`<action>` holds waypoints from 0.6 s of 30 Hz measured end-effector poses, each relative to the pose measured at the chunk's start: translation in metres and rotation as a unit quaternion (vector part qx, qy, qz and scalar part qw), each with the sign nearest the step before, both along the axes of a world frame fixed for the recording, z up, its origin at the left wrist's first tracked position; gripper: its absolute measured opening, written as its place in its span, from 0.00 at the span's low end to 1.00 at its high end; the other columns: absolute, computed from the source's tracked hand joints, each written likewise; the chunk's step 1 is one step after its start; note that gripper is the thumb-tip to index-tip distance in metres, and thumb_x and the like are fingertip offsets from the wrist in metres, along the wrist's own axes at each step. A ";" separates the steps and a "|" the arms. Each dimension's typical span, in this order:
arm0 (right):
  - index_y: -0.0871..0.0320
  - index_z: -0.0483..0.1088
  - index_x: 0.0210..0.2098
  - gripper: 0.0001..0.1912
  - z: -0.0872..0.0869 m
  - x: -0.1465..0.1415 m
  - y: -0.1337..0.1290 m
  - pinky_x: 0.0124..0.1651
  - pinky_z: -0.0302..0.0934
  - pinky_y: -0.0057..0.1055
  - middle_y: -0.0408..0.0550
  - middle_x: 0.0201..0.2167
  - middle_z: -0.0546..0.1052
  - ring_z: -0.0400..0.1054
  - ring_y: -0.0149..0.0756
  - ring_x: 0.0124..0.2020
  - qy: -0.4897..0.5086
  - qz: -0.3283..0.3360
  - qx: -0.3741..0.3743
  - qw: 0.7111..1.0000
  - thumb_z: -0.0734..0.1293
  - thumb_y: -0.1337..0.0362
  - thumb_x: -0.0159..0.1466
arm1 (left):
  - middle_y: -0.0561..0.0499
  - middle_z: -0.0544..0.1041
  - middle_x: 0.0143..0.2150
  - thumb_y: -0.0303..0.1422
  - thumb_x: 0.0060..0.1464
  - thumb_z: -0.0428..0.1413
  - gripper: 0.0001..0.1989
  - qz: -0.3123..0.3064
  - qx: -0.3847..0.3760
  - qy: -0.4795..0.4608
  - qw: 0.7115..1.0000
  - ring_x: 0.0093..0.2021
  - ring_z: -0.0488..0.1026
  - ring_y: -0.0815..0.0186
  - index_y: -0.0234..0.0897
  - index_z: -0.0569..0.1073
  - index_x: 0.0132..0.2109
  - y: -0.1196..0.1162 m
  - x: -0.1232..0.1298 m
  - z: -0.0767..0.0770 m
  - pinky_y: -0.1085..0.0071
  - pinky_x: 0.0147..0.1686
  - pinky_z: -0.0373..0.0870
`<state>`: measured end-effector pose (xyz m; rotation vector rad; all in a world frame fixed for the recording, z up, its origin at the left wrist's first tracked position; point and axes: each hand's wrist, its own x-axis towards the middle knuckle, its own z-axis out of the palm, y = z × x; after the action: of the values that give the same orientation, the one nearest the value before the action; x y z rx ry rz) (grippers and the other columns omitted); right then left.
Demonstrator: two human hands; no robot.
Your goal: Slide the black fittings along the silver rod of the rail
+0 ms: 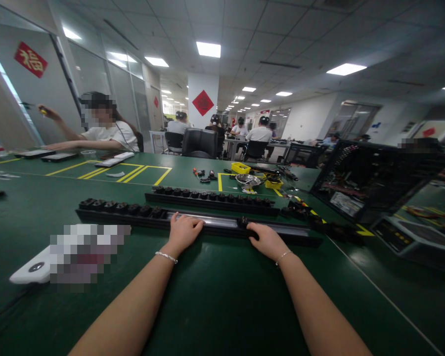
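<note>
A long black rail (222, 222) lies across the green table in front of me, with several black round-topped parts (122, 207) along its left half and a bare shiny channel further right. My left hand (183, 231) is closed on the rail's near edge at its middle, thumb and fingers bent over it. Further right, my right hand (267, 241) pinches a small black part (243, 222) that sits in the channel. Behind lies a second black rail (211, 200) with a row of similar parts.
A white device (40, 264) lies at the left. Behind the rails are a metal bowl (247, 180) and a yellow bin (241, 168). An open black case (371, 178) stands right, beside a metal box (411, 237). A person (107, 128) sits at the far left.
</note>
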<state>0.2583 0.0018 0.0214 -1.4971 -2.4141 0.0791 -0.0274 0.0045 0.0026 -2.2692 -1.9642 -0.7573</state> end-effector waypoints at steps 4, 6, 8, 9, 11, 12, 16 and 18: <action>0.55 0.67 0.50 0.20 -0.004 0.005 -0.002 0.53 0.56 0.35 0.49 0.45 0.74 0.66 0.38 0.47 -0.020 0.008 0.005 1.000 0.61 0.68 0.57 | 0.54 0.80 0.37 0.44 0.58 0.40 0.21 -0.002 -0.001 -0.003 1.000 0.43 0.70 0.60 0.51 0.78 0.33 0.000 0.000 0.000 0.50 0.58 0.44; 0.55 0.66 0.51 0.21 -0.008 0.007 -0.002 0.53 0.55 0.36 0.49 0.44 0.74 0.66 0.38 0.47 -0.027 0.002 0.015 1.000 0.61 0.68 0.57 | 0.54 0.80 0.36 0.44 0.58 0.41 0.21 -0.002 -0.001 -0.004 1.000 0.43 0.70 0.60 0.51 0.78 0.33 0.000 0.000 0.000 0.49 0.57 0.45; 0.55 0.66 0.50 0.20 -0.011 0.008 -0.002 0.53 0.55 0.36 0.49 0.44 0.74 0.66 0.38 0.46 -0.032 -0.007 0.023 0.999 0.61 0.67 0.58 | 0.54 0.80 0.37 0.43 0.58 0.41 0.20 -0.003 -0.003 -0.006 1.000 0.43 0.70 0.60 0.50 0.78 0.33 -0.001 0.000 0.001 0.49 0.58 0.45; 0.55 0.66 0.50 0.19 -0.012 0.008 -0.001 0.52 0.55 0.36 0.49 0.43 0.74 0.66 0.38 0.46 -0.033 -0.011 0.026 0.999 0.61 0.67 0.58 | 0.54 0.80 0.37 0.43 0.58 0.41 0.20 -0.003 -0.005 -0.007 1.000 0.43 0.70 0.60 0.50 0.78 0.33 -0.001 0.000 0.001 0.50 0.58 0.44; 0.55 0.67 0.49 0.19 -0.013 0.007 0.000 0.52 0.55 0.35 0.49 0.43 0.74 0.67 0.38 0.45 -0.035 -0.013 0.028 0.999 0.61 0.67 0.59 | 0.54 0.80 0.37 0.43 0.58 0.41 0.20 -0.003 -0.006 -0.006 1.000 0.43 0.70 0.60 0.50 0.78 0.32 -0.001 0.001 0.001 0.50 0.58 0.44; 0.55 0.67 0.49 0.18 -0.013 0.007 0.000 0.51 0.56 0.35 0.49 0.43 0.74 0.67 0.38 0.45 -0.035 -0.012 0.029 0.999 0.60 0.67 0.59 | 0.54 0.80 0.37 0.43 0.58 0.41 0.20 -0.002 -0.005 -0.005 1.000 0.43 0.70 0.60 0.50 0.78 0.32 -0.001 0.001 0.001 0.50 0.58 0.45; 0.56 0.67 0.48 0.17 -0.012 0.007 0.001 0.50 0.57 0.34 0.49 0.41 0.75 0.67 0.38 0.43 -0.032 -0.010 0.026 0.999 0.60 0.67 0.59 | 0.54 0.80 0.37 0.44 0.58 0.41 0.21 0.003 0.001 0.001 1.000 0.43 0.71 0.59 0.50 0.78 0.33 -0.001 0.001 0.001 0.50 0.57 0.45; 0.56 0.67 0.47 0.16 -0.011 0.007 0.000 0.49 0.57 0.34 0.49 0.41 0.75 0.67 0.37 0.43 -0.031 -0.010 0.025 0.999 0.60 0.67 0.59 | 0.54 0.80 0.37 0.43 0.58 0.41 0.21 0.004 0.001 0.002 1.000 0.43 0.71 0.60 0.51 0.78 0.33 -0.001 0.000 0.001 0.50 0.57 0.45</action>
<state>0.2658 0.0023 0.0105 -1.5234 -2.4298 -0.0310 -0.0271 0.0034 0.0039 -2.2597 -1.9688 -0.7520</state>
